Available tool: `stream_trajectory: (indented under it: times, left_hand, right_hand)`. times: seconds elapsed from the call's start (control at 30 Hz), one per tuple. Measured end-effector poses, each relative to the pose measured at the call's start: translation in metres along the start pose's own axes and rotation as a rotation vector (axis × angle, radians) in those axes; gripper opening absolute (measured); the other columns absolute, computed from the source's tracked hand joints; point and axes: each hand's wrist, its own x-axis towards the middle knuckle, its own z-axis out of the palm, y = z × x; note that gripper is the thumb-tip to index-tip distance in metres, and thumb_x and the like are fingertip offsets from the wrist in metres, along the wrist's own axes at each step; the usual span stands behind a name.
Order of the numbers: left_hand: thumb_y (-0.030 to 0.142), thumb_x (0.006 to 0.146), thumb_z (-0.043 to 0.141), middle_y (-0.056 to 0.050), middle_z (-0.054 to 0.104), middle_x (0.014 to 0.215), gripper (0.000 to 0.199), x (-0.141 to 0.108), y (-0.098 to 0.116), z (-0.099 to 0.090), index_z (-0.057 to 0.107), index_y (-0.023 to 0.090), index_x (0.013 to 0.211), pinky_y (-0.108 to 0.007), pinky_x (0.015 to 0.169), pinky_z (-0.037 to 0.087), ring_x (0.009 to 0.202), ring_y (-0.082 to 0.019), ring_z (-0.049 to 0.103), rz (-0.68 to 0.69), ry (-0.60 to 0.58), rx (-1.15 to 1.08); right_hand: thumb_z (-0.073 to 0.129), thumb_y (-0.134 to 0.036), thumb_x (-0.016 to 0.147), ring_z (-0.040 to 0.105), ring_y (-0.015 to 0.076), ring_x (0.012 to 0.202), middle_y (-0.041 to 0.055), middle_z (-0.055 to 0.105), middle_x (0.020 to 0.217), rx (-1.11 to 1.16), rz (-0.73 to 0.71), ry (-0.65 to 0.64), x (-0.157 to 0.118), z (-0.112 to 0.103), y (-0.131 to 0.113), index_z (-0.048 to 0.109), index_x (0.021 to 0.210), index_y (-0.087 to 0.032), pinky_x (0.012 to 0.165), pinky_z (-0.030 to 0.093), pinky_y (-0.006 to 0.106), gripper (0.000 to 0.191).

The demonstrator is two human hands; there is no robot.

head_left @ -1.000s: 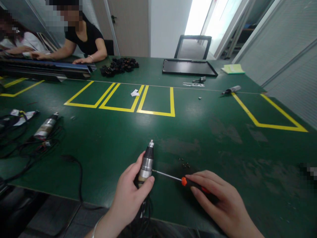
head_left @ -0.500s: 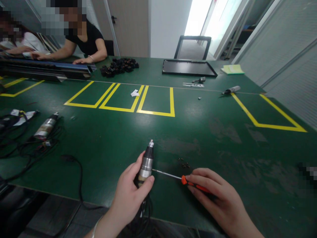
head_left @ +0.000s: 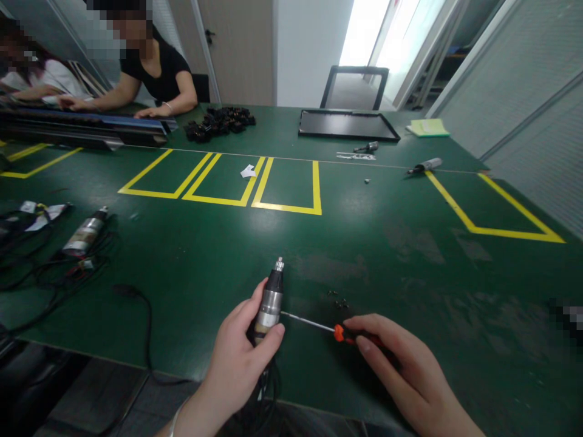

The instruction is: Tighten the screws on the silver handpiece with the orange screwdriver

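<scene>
In the head view, we hold the cylindrical tool (head_left: 272, 302) above the near edge of the green table (head_left: 191, 261), its narrow tip pointing away from us. Our left hand (head_left: 241, 358) wraps it, thumb on the near side and fingers around the far side, partly hidden. Our right hand (head_left: 405, 364) pinches the screwdriver (head_left: 339, 333) by its red and black handle between thumb and index finger; we cannot tell how the other fingers lie. The screwdriver's tip meets the tool's side, just beyond our left thumb. Small metal pieces (head_left: 340, 303) lie on the table near the handle. A second cylindrical tool (head_left: 85, 232) rests among black cables (head_left: 48, 267) at the left, and a person (head_left: 159, 73) sits across the table.
</scene>
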Motion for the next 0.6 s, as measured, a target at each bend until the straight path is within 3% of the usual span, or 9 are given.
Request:
stream_trajectory:
  times: [0.13,0.3,0.4,0.6]
  left_hand:
    - [0.037,0.086,0.067,-0.009,0.073,0.122,0.062,-0.0007,-0.0009,0.0000,0.058,0.019,0.144,-0.037,0.092,0.048,0.113,-0.030,0.065,-0.001,0.005,-0.007]
    - [0.038,0.086,0.067,-0.008,0.074,0.115,0.062,-0.0004,-0.0008,0.0000,0.059,0.019,0.144,-0.036,0.088,0.050,0.102,-0.027,0.067,0.012,0.008,0.005]
    - [0.036,0.086,0.067,-0.008,0.074,0.113,0.061,0.0001,-0.0008,-0.0002,0.059,0.020,0.144,-0.035,0.086,0.050,0.100,-0.027,0.067,0.018,0.008,0.014]
    - [0.037,0.086,0.067,-0.009,0.073,0.117,0.062,0.0004,-0.0019,0.0005,0.058,0.019,0.144,-0.035,0.086,0.050,0.103,-0.028,0.067,0.008,0.007,-0.001]
  right_hand:
    - [0.065,-0.021,0.092,0.076,0.0166,0.083,0.0012,0.077,0.097,-0.017,-0.018,0.069,-0.0005,-0.0001,0.0007,0.066,0.111,-0.029,0.073,0.062,0.023,0.021]
    - [0.069,-0.022,0.088,0.075,0.0205,0.099,0.0062,0.072,0.111,-0.064,-0.030,0.146,0.0003,0.0011,0.0034,0.070,0.114,-0.029,0.084,0.063,0.027,0.026]
    - [0.070,-0.025,0.088,0.074,0.0217,0.103,0.0083,0.070,0.115,-0.077,0.008,0.113,0.0018,0.0022,0.0057,0.073,0.114,-0.029,0.085,0.063,0.029,0.026]
    - [0.070,-0.022,0.086,0.076,0.0201,0.094,0.0081,0.071,0.106,-0.040,-0.012,0.074,0.0058,0.0008,0.0044,0.080,0.097,-0.027,0.078,0.064,0.026,0.016]
